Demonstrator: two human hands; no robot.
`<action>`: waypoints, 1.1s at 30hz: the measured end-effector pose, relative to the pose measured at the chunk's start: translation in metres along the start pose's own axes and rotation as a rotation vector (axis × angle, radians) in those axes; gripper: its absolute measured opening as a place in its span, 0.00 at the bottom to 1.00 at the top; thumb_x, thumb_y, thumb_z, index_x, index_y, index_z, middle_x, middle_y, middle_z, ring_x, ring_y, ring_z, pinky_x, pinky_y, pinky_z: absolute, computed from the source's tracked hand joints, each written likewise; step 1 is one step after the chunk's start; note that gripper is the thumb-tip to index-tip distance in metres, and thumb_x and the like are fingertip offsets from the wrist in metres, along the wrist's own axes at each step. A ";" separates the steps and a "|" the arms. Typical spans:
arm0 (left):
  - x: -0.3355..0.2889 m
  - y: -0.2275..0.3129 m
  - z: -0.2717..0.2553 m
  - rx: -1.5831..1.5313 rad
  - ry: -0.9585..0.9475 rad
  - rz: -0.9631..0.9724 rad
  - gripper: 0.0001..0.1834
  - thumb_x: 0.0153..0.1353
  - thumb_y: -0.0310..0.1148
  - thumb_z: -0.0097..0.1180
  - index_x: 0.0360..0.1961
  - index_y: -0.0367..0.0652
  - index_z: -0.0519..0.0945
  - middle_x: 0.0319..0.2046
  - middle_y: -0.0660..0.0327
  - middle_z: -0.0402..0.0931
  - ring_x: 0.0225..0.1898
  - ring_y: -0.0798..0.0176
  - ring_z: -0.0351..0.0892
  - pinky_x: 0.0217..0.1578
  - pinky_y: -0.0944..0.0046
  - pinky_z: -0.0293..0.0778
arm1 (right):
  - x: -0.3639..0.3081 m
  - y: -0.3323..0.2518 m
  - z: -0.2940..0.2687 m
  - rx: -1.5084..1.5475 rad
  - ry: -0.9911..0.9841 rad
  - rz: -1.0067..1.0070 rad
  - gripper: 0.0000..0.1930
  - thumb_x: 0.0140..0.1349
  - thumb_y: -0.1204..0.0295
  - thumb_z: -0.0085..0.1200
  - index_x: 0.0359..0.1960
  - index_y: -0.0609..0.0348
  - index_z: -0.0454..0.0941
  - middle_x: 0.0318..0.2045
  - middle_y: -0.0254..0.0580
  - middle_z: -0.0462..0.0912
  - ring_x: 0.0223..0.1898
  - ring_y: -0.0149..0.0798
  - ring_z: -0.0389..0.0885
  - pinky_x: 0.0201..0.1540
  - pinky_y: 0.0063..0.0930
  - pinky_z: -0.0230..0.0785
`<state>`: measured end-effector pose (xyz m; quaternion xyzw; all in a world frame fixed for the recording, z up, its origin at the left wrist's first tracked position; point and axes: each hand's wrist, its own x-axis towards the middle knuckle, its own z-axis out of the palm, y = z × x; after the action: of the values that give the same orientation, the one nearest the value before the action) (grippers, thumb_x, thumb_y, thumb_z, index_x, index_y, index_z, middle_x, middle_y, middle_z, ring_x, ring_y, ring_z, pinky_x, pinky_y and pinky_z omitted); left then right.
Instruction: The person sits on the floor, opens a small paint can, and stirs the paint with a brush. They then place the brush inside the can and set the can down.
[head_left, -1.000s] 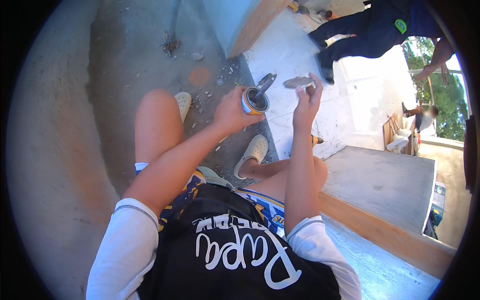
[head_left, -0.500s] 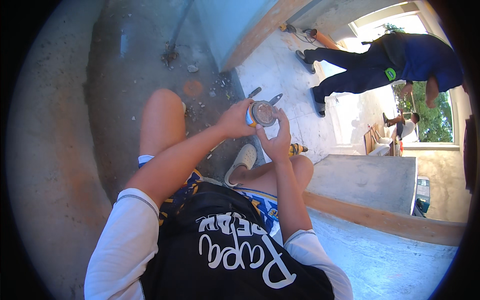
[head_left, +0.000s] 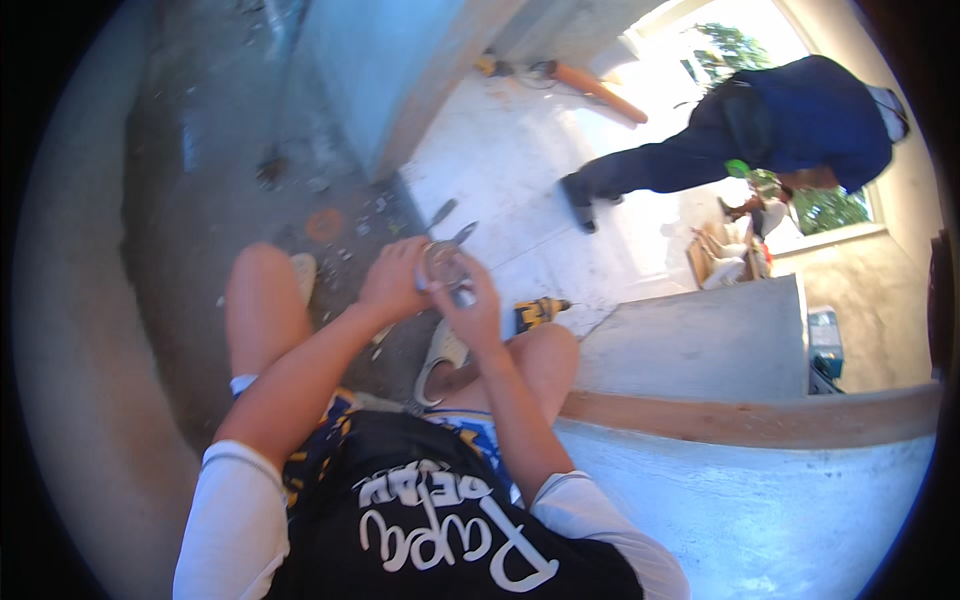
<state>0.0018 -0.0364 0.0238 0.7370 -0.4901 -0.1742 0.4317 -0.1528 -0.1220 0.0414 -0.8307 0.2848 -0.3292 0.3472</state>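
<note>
A small round can with a dull greyish top is held between my two hands, above my knees. My left hand wraps round its side, fingers closed. My right hand grips its near right edge, with thumb and fingers at the rim and top. Motion blurs the fingertips, and most of the can's side is hidden by the hands. Just beyond the can, a blade-like tool and another dark-handled tool lie on the pale floor edge. A yellow and black power drill lies beside my right knee.
A co-worker in dark blue bends over on the pale floor; another person is farther back by the window. An orange tube lies at the back. Rubble litters the grey ground. A wooden beam runs at right.
My view has shifted, so my hands and the can appear farther left and slightly lower. The right fingers have moved over the can's top. The co-worker has bent lower.
</note>
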 end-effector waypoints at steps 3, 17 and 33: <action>-0.001 -0.001 0.003 0.002 -0.031 -0.004 0.44 0.44 0.36 0.76 0.64 0.44 0.70 0.59 0.49 0.75 0.61 0.39 0.73 0.61 0.44 0.71 | -0.004 0.000 0.003 0.072 0.006 0.045 0.29 0.58 0.69 0.72 0.61 0.63 0.76 0.59 0.54 0.78 0.54 0.45 0.84 0.50 0.33 0.81; -0.013 -0.006 0.009 0.068 -0.089 -0.028 0.52 0.40 0.39 0.81 0.66 0.39 0.66 0.60 0.45 0.72 0.63 0.38 0.70 0.61 0.44 0.71 | -0.012 0.003 0.010 0.117 0.032 0.282 0.35 0.63 0.56 0.69 0.64 0.63 0.69 0.51 0.54 0.82 0.52 0.45 0.85 0.55 0.36 0.77; -0.012 -0.010 0.014 -0.189 -0.020 0.070 0.53 0.39 0.41 0.85 0.65 0.38 0.67 0.57 0.45 0.73 0.59 0.40 0.76 0.58 0.47 0.74 | 0.000 0.033 0.013 0.828 -0.336 0.761 0.40 0.60 0.51 0.72 0.69 0.54 0.67 0.58 0.39 0.79 0.58 0.35 0.79 0.56 0.33 0.76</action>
<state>-0.0077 -0.0305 0.0058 0.6734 -0.5013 -0.2120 0.5003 -0.1511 -0.1369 0.0087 -0.5059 0.3517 -0.1289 0.7770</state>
